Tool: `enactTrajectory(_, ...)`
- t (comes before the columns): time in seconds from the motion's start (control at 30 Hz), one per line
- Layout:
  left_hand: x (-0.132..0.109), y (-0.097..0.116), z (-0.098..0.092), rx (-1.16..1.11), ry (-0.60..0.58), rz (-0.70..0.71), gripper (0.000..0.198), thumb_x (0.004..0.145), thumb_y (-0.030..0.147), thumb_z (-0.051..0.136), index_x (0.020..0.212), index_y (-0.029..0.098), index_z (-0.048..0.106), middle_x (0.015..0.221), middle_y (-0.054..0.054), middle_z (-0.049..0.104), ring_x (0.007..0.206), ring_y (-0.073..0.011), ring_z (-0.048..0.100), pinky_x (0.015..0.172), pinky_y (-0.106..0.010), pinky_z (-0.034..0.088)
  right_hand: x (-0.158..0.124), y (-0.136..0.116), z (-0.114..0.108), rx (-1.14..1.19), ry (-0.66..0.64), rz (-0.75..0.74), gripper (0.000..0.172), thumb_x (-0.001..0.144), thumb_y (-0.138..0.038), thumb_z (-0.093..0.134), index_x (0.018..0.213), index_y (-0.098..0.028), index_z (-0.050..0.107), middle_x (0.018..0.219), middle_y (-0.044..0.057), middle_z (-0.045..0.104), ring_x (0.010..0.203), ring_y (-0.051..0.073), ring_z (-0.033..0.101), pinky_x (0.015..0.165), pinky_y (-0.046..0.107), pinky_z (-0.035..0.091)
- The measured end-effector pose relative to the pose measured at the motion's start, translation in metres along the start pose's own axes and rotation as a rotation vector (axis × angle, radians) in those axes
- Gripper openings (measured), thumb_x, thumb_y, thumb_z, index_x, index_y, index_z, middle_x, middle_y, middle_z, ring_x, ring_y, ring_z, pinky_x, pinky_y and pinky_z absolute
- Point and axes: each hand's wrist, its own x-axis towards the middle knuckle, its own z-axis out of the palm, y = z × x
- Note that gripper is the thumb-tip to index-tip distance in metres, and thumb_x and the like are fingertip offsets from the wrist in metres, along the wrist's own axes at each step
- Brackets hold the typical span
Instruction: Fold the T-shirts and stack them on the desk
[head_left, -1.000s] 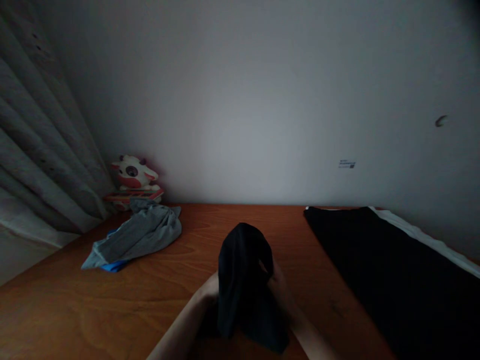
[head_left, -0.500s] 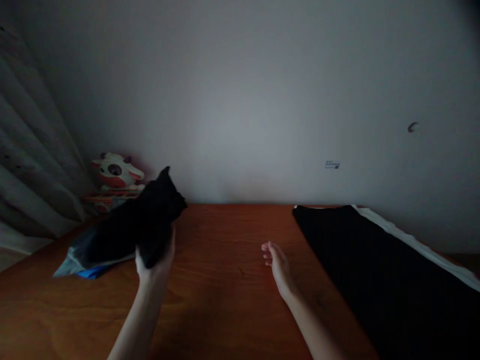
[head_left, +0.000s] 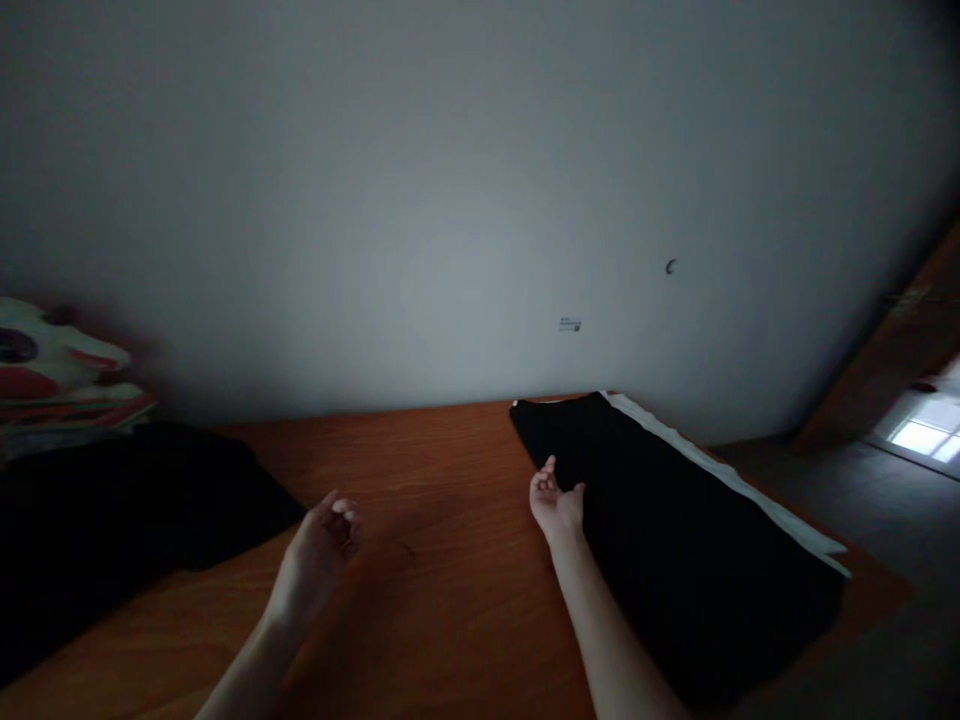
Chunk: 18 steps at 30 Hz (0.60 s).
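A: Here we are at the wooden table (head_left: 420,640), 2 bare hands over it, well apart from each other! Where's the left?

B: Left hand (head_left: 319,548), just beside the pointed right end of a black garment (head_left: 165,510)! Empty, fingers loosely curled, with that dark cloth spreading away and out past the picture's left edge

A: And over on the other flank?

B: Right hand (head_left: 559,503), at the left edge of a long black cloth (head_left: 690,540)! Thumb spread wide of the bent fingers, no grip on anything. Is it touching the fabric? From this angle I cannot tell

A: Lovely flat lie on that long cloth, its far end close to the wall (head_left: 420,200), and a strip of white fabric (head_left: 720,460) showing all down its right side!

B: Up in the far left corner, a cow figurine (head_left: 60,350), cut by the frame, the black garment spread in front of it

A: Up on the wall, a small printed label (head_left: 570,325), and higher to its right a small dark curved shape (head_left: 670,267), too small to make out
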Motion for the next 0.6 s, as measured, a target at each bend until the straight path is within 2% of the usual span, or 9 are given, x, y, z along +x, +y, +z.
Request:
enactTrajectory(0.13, 0.002, -0.018, 0.0, 0.096, -0.026, -0.01, 0.016, 0.087, 0.019, 0.057, 0.071, 0.019, 0.06, 0.067, 0.001, 0.06, 0.058, -0.0109, 0.059, 0.058, -0.02, 0.052, 0.005, -0.004, -0.004, 0.071, 0.023, 0.067, 0.077, 0.104, -0.045, -0.008, 0.095, -0.021, 0.064, 0.069, 0.003, 0.071, 0.052, 0.01, 0.065, 0.045, 0.018, 0.053)
enactTrajectory(0.23, 0.002, -0.022, 0.0, 0.174, -0.047, -0.064, 0.021, 0.088, 0.023, 0.057, 0.068, 0.019, 0.06, 0.066, 0.0, 0.06, 0.059, -0.0118, 0.058, 0.057, -0.021, 0.051, 0.006, 0.002, -0.006, 0.033, 0.001, 0.088, 0.074, 0.105, -0.041, -0.006, 0.101, -0.018, 0.064, 0.081, 0.007, 0.074, 0.056, 0.011, 0.068, 0.044, 0.018, 0.054)
enactTrajectory(0.3, 0.001, -0.022, 0.0, 0.186, -0.053, -0.076, 0.019, 0.087, 0.024, 0.06, 0.069, 0.019, 0.06, 0.067, 0.001, 0.06, 0.06, -0.0123, 0.059, 0.057, -0.021, 0.051, 0.008, 0.002, -0.007, -0.043, -0.01, 0.025, 0.073, 0.105, -0.037, -0.007, 0.1, -0.018, 0.063, 0.084, 0.008, 0.075, 0.058, 0.009, 0.069, 0.045, 0.016, 0.054)
enactTrajectory(0.4, 0.001, -0.023, 0.0, 0.191, -0.037, -0.074, 0.014, 0.085, 0.023, 0.062, 0.071, 0.019, 0.062, 0.068, 0.001, 0.061, 0.061, -0.0128, 0.06, 0.059, -0.022, 0.052, 0.013, -0.002, -0.009, -0.151, 0.009, -0.113, 0.072, 0.103, -0.025, -0.01, 0.09, -0.02, 0.061, 0.071, 0.003, 0.071, 0.051, 0.008, 0.065, 0.043, 0.014, 0.051)
enactTrajectory(0.47, 0.003, -0.024, -0.002, 0.207, -0.04, -0.073, 0.015, 0.085, 0.022, 0.061, 0.071, 0.018, 0.063, 0.068, 0.0, 0.061, 0.062, -0.013, 0.06, 0.059, -0.022, 0.052, 0.016, -0.001, -0.011, -0.185, 0.027, -0.159, 0.063, 0.105, -0.025, -0.002, 0.085, -0.022, 0.057, 0.062, 0.0, 0.066, 0.045, 0.008, 0.061, 0.04, 0.014, 0.049)
enactTrajectory(0.6, 0.012, -0.031, -0.012, 0.237, -0.117, -0.034, 0.011, 0.08, 0.024, 0.068, 0.072, 0.017, 0.067, 0.068, -0.001, 0.063, 0.063, -0.0135, 0.06, 0.058, -0.022, 0.051, 0.014, 0.011, -0.009, -0.305, 0.047, -0.235, 0.038, 0.104, -0.041, 0.027, 0.079, -0.025, 0.051, 0.054, -0.005, 0.06, 0.043, 0.009, 0.058, 0.039, 0.016, 0.045)
